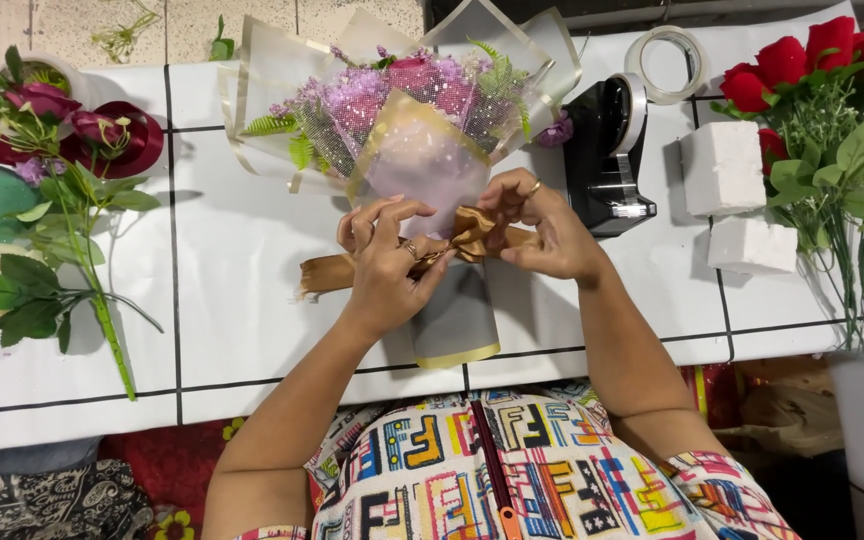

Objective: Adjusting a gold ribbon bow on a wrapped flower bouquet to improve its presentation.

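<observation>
Right — both hands pinch the ribbon (452, 250) at the bouquet (407, 130) neck: left hand (387, 265), right hand (542, 230). Looks light, soft, slippery — wrap crushes easily; best held at the stem.

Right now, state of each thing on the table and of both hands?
Bouquet: wrapped, lying flat on the table.
Gold ribbon: around the bouquet neck, bow half formed, one tail loose to the left.
Left hand: pinching the ribbon.
Right hand: pinching the ribbon loop.
Tape dispenser: upright, roll loaded.
Tape roll: lying flat.
Foam blocks: loose, bare.
Red roses: lying unwrapped.
</observation>
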